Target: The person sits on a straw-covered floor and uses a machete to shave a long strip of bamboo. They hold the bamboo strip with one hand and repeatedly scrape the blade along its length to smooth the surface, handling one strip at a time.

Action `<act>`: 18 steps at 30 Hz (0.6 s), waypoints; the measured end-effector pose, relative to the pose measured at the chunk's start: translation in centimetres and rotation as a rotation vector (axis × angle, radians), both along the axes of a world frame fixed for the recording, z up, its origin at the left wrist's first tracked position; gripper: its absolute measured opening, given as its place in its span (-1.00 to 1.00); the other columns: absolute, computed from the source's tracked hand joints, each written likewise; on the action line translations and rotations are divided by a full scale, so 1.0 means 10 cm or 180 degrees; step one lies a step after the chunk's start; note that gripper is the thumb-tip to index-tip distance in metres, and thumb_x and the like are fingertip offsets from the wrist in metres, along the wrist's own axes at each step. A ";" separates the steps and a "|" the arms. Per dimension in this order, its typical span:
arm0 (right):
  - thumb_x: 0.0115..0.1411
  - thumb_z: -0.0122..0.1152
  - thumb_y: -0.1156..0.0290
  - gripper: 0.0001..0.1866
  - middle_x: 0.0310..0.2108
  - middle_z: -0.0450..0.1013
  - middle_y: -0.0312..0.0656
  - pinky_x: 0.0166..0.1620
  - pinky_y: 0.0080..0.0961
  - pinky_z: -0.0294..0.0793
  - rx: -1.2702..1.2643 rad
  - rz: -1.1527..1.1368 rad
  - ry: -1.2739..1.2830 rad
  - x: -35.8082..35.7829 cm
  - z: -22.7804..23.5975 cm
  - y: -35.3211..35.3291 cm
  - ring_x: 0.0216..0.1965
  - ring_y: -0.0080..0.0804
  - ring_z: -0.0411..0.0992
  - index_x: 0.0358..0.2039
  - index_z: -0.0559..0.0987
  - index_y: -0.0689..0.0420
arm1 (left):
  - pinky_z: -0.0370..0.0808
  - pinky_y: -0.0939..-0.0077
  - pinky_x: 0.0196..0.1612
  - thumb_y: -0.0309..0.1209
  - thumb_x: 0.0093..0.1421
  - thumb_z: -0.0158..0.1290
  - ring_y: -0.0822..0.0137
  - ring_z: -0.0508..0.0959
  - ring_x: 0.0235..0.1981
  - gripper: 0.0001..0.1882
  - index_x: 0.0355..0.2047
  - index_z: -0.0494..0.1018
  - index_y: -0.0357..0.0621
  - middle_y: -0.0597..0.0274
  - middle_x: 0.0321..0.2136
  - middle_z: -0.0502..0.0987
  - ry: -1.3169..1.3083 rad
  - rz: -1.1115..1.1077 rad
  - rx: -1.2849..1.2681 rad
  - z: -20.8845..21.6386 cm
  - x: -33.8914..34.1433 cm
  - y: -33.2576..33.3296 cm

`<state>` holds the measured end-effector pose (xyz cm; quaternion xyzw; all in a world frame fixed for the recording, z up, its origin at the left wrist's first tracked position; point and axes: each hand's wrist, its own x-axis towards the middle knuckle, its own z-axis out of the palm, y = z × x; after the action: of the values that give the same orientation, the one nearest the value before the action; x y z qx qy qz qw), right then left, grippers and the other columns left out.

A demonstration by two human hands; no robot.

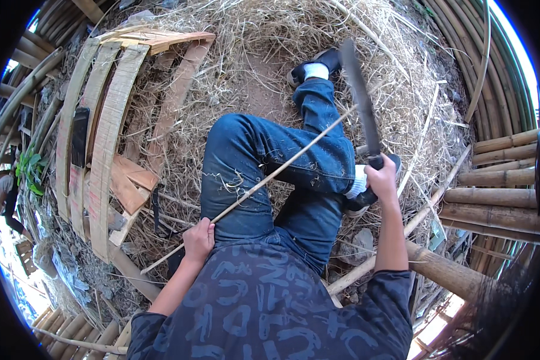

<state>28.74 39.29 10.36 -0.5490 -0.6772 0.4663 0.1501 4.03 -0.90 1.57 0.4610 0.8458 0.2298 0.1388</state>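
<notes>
Lying slantwise over the person's lap is a long, thin stick (282,165), pale brown and almost straight. Its low end pokes out on the left, past the hip, and its high end goes up to the right, near the blade of a big knife (361,99). It is hard to tell if the stick and the blade touch. The left hand (198,240) has its fingers curled tight around the low part of the stick, just beside the thigh. The right hand (383,178) is wrapped around the knife's black handle, with the long, dark blade pointing up and away. Under the stick are blue jeans (240,144), with bits of curly shavings (237,183) on one leg. The legs are bent, and one dark shoe (327,60) with a white sock (315,71) sits near the tip of the blade. The other shoe is partly hidden by the right hand. The person has a dark shirt (252,300) with lighter shapes on it. All around the feet is dry, straw-like stuff (282,30) on brown dirt. Over on the left are flat wooden boards (117,120), joined at the top, and past them grows a green plant (30,170). On the right are thick bamboo poles (492,198), lying side by side.
</notes>
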 end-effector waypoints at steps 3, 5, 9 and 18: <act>-0.04 0.12 0.60 -0.84 -0.69 0.39 -0.28 -0.67 -0.55 0.32 -0.0115 -0.0109 0.0116 -0.04 -0.09 -0.13 -0.75 -0.57 0.34 -0.38 0.50 0.32 | 0.34 0.17 -0.60 -0.35 0.27 -0.07 0.00 0.46 -0.65 -0.80 -0.48 0.27 -0.13 0.06 -0.68 0.37 -0.0110 -0.0067 -0.0068 -0.02 0.01 0.03; -0.05 0.12 0.59 -0.87 -0.69 0.38 -0.28 -0.67 -0.55 0.32 -0.0183 0.0062 0.0007 -0.07 -0.10 -0.18 -0.76 -0.56 0.33 -0.42 0.48 0.31 | 0.33 0.16 -0.60 -0.35 0.27 -0.07 -0.01 0.45 -0.65 -0.80 -0.48 0.27 -0.13 0.06 -0.68 0.36 -0.0042 -0.0015 -0.0077 -0.01 0.01 -0.01; -0.05 0.10 0.60 -0.92 -0.70 0.35 -0.29 -0.67 -0.55 0.31 -0.0246 -0.0244 0.0235 0.05 -0.06 -0.06 -0.76 -0.57 0.32 -0.48 0.43 0.30 | 0.33 0.15 -0.61 -0.35 0.27 -0.07 -0.01 0.44 -0.66 -0.80 -0.48 0.27 -0.13 0.06 -0.68 0.36 -0.0042 -0.0002 -0.0043 0.01 0.01 0.03; -0.06 0.08 0.63 -0.88 -0.69 0.35 -0.30 -0.68 -0.59 0.33 -0.0444 -0.0107 0.0115 0.10 0.00 -0.12 -0.75 -0.57 0.32 -0.43 0.45 0.28 | 0.34 0.17 -0.59 -0.34 0.27 -0.07 0.00 0.46 -0.63 -0.81 -0.46 0.27 -0.12 0.06 -0.66 0.38 -0.0025 -0.0017 -0.0158 0.02 0.03 0.02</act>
<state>29.75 38.05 10.36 -0.5609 -0.6310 0.5196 0.1315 4.32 -0.68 1.73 0.4588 0.8495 0.2102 0.1541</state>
